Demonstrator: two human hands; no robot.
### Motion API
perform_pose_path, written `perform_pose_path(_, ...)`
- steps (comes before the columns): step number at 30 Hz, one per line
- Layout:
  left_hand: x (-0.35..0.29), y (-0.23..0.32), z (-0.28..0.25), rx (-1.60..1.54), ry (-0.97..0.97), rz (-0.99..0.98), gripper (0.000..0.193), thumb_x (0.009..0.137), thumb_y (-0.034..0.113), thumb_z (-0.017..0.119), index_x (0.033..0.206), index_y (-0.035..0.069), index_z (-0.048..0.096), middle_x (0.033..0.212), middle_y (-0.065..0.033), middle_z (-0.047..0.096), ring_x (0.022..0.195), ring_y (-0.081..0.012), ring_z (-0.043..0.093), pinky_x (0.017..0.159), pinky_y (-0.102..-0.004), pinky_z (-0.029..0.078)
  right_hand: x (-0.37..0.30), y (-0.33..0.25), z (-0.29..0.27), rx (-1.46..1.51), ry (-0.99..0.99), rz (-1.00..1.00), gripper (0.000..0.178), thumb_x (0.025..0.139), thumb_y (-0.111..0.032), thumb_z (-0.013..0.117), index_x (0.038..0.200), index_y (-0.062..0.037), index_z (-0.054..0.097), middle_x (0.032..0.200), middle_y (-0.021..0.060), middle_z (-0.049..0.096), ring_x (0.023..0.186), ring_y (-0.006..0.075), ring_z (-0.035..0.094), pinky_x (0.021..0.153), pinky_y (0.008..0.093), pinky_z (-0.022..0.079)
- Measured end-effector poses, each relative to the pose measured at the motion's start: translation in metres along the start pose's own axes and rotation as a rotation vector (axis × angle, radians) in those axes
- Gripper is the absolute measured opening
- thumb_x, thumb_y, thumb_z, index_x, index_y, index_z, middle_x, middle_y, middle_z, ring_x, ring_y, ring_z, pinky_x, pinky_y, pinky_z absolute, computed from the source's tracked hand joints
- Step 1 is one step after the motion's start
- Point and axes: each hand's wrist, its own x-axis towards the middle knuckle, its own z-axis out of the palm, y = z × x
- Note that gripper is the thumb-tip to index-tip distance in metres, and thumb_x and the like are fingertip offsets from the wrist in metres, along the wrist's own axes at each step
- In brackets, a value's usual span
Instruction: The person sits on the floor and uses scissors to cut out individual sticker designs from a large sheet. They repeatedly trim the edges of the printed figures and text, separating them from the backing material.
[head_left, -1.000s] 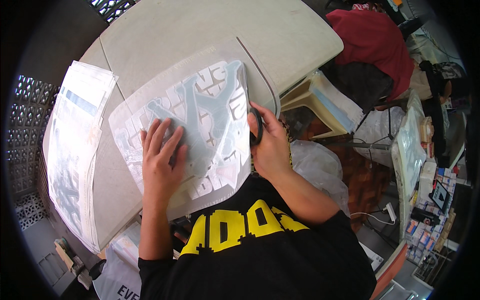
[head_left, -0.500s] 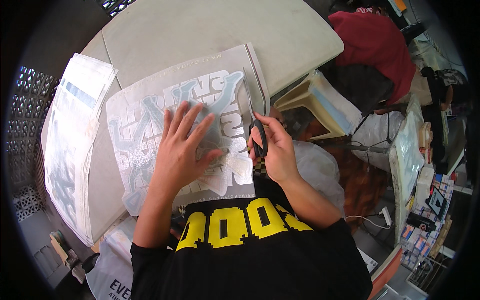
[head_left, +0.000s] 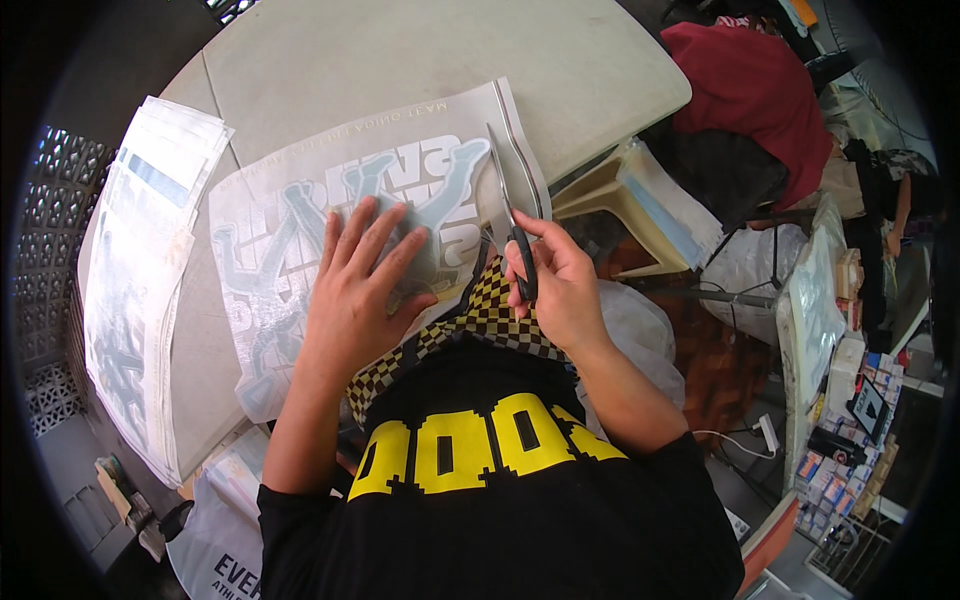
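A large translucent sheet [head_left: 262,180] printed with white mirrored lettering and pale blue-grey shapes lies on the table, its near right part bent down over the edge by my lap. My left hand [head_left: 362,275] rests flat on it, fingers spread. My right hand [head_left: 560,285] grips black-handled scissors [head_left: 524,262] at the sheet's right side, thumb and fingers around the handles. A long metal blade points away from me along the right margin of the print. The other blade cannot be told apart clearly. A dark curved line runs down the margin right of the blade.
A stack of printed sheets [head_left: 150,270] lies at the table's left side. Beyond the pale table's right edge [head_left: 640,120] stands a beige plastic chair [head_left: 625,220] with papers on it. A person in a red top [head_left: 745,100] is at the far right. Clear plastic [head_left: 640,340] hangs beside my right arm.
The sheet's near part has dropped or folded down, uncovering checkered cloth at my lap. My right hand and the scissors have shifted slightly toward me and to the right. My left hand stays on the sheet.
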Motion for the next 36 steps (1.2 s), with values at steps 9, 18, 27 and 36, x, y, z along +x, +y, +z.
perform_pose_path(9,0.0,0.0,0.0,-0.001,0.008,0.001,0.074,0.066,0.023,0.09,0.135,0.017,0.063,0.15,-0.0105,0.052,0.146,-0.0387,0.039,0.121,-0.0594,0.025,-0.006,-0.008,0.001,-0.06,0.016,0.015,0.042,0.1,-0.019,0.067,0.138,-0.0032,0.056,0.077,0.0004,0.059,0.054,0.0054,0.054,0.045,0.0222,0.042)
perform_pose_path(18,0.0,-0.001,0.002,0.011,0.006,-0.009,0.075,0.066,0.023,0.089,0.136,0.019,0.063,0.151,-0.0095,0.051,0.147,-0.037,0.038,0.122,-0.0588,0.024,0.0,-0.013,0.003,-0.03,0.03,0.041,0.039,0.099,-0.018,0.068,0.134,-0.0034,0.058,0.073,0.0,0.058,0.051,0.0057,0.053,0.043,0.0229,0.04)
perform_pose_path(27,0.0,-0.001,0.001,0.011,0.003,-0.015,0.073,0.066,0.023,0.089,0.135,0.019,0.064,0.151,-0.0091,0.052,0.147,-0.0362,0.037,0.122,-0.0583,0.024,0.007,-0.019,0.006,-0.096,0.051,0.027,0.038,0.099,-0.02,0.069,0.131,-0.0006,0.06,0.069,-0.0002,0.058,0.051,0.0059,0.053,0.047,0.0237,0.042)
perform_pose_path(36,0.0,0.001,0.0,-0.001,0.007,-0.025,0.071,0.066,0.021,0.088,0.133,0.018,0.065,0.15,-0.0098,0.052,0.147,-0.0363,0.038,0.123,-0.0569,0.023,0.026,-0.03,0.009,-0.184,0.052,0.032,0.037,0.098,-0.018,0.068,0.13,-0.0001,0.061,0.068,0.0014,0.059,0.051,0.0073,0.055,0.048,0.0249,0.042)
